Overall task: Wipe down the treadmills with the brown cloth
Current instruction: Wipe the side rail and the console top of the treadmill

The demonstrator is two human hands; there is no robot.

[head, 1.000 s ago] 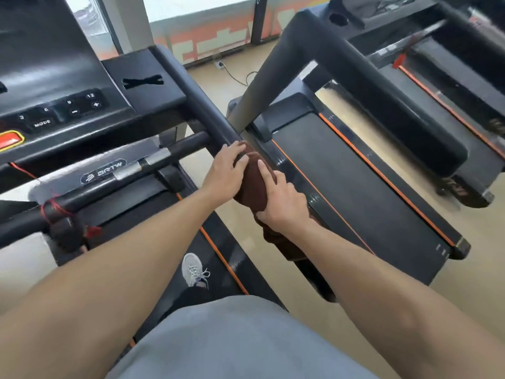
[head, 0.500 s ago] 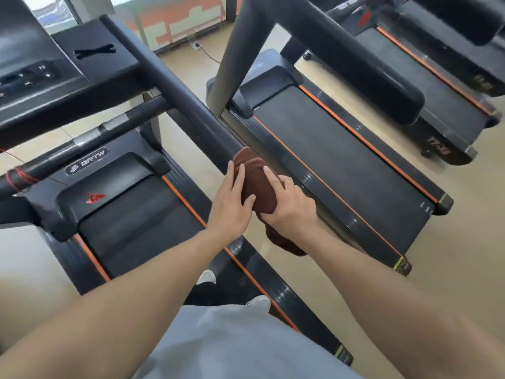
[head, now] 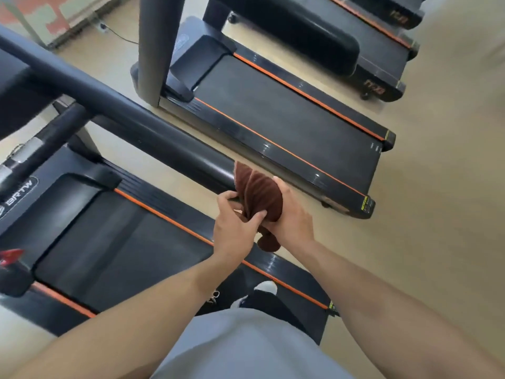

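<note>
The brown cloth (head: 261, 196) is bunched over the lower end of the black right handrail (head: 131, 124) of the treadmill I stand on. My left hand (head: 235, 228) pinches the cloth's near folds between thumb and fingers. My right hand (head: 291, 217) grips the cloth from the right side, fingers curled round it. A tail of cloth hangs below my hands. The treadmill's black belt (head: 117, 242) with orange side stripes lies under my arms.
A second treadmill (head: 273, 116) stands to the right across a strip of beige floor (head: 437, 214), its upright post (head: 155, 50) close to the handrail. A third treadmill (head: 382, 36) lies further right. My shoes (head: 262, 289) stand on the belt's rear.
Both hands slid the cloth down the handrail from near the console to its lower end. The view tilted downward and the console left the frame.
</note>
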